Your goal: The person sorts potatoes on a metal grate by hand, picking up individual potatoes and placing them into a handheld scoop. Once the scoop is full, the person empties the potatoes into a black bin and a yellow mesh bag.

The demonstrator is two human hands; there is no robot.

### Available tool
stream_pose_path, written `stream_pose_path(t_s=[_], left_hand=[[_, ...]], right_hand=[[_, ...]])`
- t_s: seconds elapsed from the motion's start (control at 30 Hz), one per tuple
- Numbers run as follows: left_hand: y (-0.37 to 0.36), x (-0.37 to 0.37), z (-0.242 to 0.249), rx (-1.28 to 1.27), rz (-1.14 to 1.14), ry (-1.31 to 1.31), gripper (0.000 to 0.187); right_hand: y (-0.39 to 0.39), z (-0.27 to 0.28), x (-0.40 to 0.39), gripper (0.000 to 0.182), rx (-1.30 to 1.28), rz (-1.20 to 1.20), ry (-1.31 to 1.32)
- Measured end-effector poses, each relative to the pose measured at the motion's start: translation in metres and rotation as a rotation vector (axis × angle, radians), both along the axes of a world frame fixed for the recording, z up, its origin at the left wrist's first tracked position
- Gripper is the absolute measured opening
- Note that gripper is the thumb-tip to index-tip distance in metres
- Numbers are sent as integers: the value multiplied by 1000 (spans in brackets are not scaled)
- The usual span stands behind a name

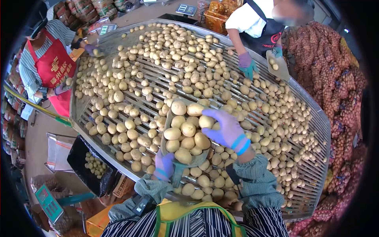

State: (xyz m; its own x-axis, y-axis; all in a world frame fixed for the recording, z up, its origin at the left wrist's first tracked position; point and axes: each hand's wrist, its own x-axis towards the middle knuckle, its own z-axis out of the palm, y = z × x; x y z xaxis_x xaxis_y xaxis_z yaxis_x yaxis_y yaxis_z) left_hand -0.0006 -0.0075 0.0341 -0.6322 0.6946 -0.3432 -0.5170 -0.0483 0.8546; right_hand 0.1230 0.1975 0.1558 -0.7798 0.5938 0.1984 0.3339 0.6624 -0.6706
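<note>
A metal scoop [195,160], heaped with several potatoes [188,129], is in front of me above the slatted table. My left hand [163,165], in a purple glove, grips the scoop's near left side by its handle; some of its fingers are hidden. With fingers curved round a potato [206,121], my right hand [228,130] is at the right edge of the heap. It wears a purple glove with a blue band at the wrist. Loose potatoes [203,181] lie under and around the scoop.
The slatted table [304,203] has a raised metal rim and many potatoes. A co-worker's gloved hand [247,65] is at the far side, near another scoop [279,68]. Another person in a red apron [55,67] works at the left. A black-lined box [77,158] and scale display [49,203] stand left.
</note>
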Motion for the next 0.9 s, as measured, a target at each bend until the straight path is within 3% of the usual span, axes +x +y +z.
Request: stream_pose_path(t_s=[0.07,0.13,0.17,0.2,0.27,0.3,0.47,0.53,0.57,0.6,0.67,0.83,0.9], left_hand=[[-2,-6,-1,32,-54,-64,26],[-3,-9,-2,0,-65,-46,34],[-4,-11,-2,34,-78,-115,40],[-5,-14,-4,33,-93,-124,40],[-5,-16,-5,52,-130,-13,40],[-4,-17,-4,46,-154,-21,40],[-12,-29,-21,-14,-271,8,36],[-12,-29,-22,4,-267,7,34],[-12,-30,-21,0,-291,-55,43],[-13,-31,-20,-6,-313,-117,53],[-13,-32,-23,12,-312,-122,51],[-14,-29,-15,-10,-291,-155,46],[-10,-29,1,-27,-311,-51,41]], right_hand=[[-3,-4,-7,53,1,22,-135],[-2,-7,1,52,-248,-100,-16],[-3,-8,7,51,-519,-174,118],[-8,-7,17,51,-518,-191,113],[-24,3,37,48,-823,-235,346],[-39,15,35,46,-1268,-454,543],[-99,-14,46,47,-1350,-439,521],[-119,-19,43,51,-1154,-365,293],[-126,-21,38,51,-1155,-374,302],[-133,-23,31,52,-792,-397,208],[-141,-27,21,53,-67,-413,14],[-151,-48,31,54,-56,-381,-54],[-154,-52,34,52,-137,-383,-41]])
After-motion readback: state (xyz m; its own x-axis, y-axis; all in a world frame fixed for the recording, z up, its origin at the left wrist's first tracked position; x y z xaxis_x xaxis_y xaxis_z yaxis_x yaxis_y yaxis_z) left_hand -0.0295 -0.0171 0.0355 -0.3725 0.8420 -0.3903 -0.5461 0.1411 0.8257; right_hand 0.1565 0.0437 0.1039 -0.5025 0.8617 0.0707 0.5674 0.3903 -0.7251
